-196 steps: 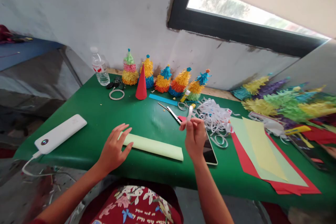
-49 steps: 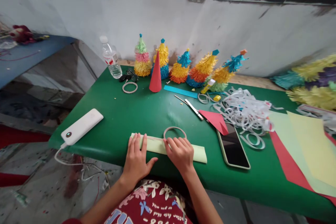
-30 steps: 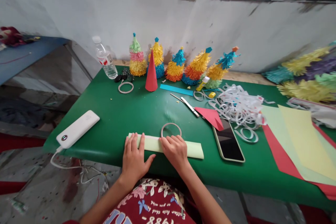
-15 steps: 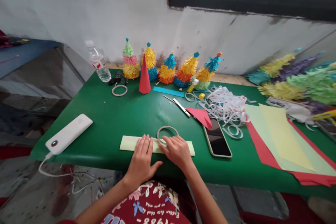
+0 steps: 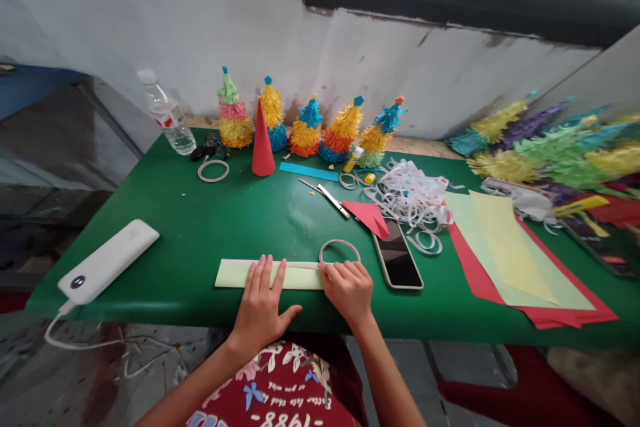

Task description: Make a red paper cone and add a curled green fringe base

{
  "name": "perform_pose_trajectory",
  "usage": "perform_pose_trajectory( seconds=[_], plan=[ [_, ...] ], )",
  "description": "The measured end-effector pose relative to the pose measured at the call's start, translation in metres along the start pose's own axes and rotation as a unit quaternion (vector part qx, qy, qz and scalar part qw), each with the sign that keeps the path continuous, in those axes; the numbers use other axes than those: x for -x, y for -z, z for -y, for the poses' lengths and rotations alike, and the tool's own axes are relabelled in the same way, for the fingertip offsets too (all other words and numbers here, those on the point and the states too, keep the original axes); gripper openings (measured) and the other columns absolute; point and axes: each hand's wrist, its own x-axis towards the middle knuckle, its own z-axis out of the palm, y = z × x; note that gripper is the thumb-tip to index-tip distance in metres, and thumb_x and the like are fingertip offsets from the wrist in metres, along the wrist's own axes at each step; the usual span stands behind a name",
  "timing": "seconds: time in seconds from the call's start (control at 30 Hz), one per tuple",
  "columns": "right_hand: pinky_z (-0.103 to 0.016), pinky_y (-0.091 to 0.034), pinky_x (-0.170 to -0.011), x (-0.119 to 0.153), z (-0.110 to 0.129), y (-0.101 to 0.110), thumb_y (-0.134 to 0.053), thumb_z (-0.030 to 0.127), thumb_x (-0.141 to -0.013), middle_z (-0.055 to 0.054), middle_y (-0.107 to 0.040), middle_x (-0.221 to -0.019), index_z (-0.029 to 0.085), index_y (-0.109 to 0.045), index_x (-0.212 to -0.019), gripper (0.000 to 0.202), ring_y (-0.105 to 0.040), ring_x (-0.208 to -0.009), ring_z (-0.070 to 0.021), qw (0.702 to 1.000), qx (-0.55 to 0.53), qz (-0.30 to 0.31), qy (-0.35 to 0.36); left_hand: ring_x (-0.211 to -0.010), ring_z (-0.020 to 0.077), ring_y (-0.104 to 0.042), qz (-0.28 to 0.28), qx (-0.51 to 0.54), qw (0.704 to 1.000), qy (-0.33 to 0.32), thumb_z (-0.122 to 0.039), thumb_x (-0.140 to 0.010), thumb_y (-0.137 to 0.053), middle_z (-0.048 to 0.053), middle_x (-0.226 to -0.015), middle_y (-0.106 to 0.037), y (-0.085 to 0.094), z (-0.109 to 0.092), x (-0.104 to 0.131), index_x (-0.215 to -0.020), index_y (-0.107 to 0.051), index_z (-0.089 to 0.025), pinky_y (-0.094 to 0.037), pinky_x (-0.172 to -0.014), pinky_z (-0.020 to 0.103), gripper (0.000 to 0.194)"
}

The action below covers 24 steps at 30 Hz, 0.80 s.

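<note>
A folded pale green paper strip (image 5: pixel 300 278) lies lengthwise near the table's front edge. My left hand (image 5: pixel 263 300) rests flat on its middle, fingers stretched and thumb out to the side. Toward the strip's right end, my right hand (image 5: pixel 349 290) is closed, its fingers curled on a thin roll of tape (image 5: pixel 358 250). The ring of the roll stands out above the knuckles, partly hidden by them. A narrow pale band of tape runs along the strip's upper edge from the left hand to the right. The strip's right end is hidden under my right hand.
Behind are a red paper cone (image 5: pixel 263 147), several fringed paper trees (image 5: pixel 306 130), scissors (image 5: pixel 333 200) and a water bottle (image 5: pixel 170 117). Rightward lie a phone (image 5: pixel 399 260), curled white strips (image 5: pixel 413 193) and coloured sheets (image 5: pixel 530 260). A power bank (image 5: pixel 110 260) lies left.
My right hand has moved right along the paper strip with the tape roll, and its fingers have curled closed. My left hand stays flat on the strip. The view has shifted slightly right.
</note>
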Motion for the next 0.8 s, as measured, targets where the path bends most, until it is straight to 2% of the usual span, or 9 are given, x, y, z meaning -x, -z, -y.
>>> perform_pose_trajectory(
  seconds=[0.5,0.7,0.8],
  plan=[
    [-0.03,-0.026,-0.067,0.002,0.008,-0.004,-0.055,0.02,-0.089,0.0,-0.052,-0.05,0.02,-0.057,-0.057,0.032,-0.041,-0.058,-0.013,0.999,0.037,0.032,-0.019,-0.135,0.0383,-0.035,-0.002,-0.005,1.0,0.001,-0.055,-0.081,-0.055,0.023,-0.143,-0.04,-0.001,0.0,0.0,-0.143,-0.037,-0.009,-0.03,-0.11,0.053,0.079],
    [-0.031,-0.026,-0.067,0.004,0.01,-0.002,-0.055,0.017,-0.089,0.0,-0.055,-0.053,0.02,-0.062,-0.066,0.025,-0.045,-0.059,-0.0136,0.997,0.044,0.053,-0.019,-0.13,0.039,-0.04,0.005,-0.014,0.999,0.033,-0.052,-0.085,-0.049,0.024,-0.136,-0.048,0.004,-0.013,-0.014,-0.137,-0.046,-0.006,-0.027,-0.11,0.055,0.069],
    [-0.031,-0.027,-0.067,0.005,0.011,-0.002,-0.053,0.022,-0.092,0.0,-0.055,-0.052,0.02,-0.06,-0.063,0.029,-0.046,-0.058,-0.0135,0.998,0.037,0.05,-0.031,-0.137,0.0321,-0.034,0.022,0.023,0.998,-0.051,-0.042,-0.09,-0.043,0.019,-0.145,-0.042,0.003,-0.023,-0.025,-0.142,-0.038,-0.007,-0.024,-0.114,0.049,0.063]
  ],
)
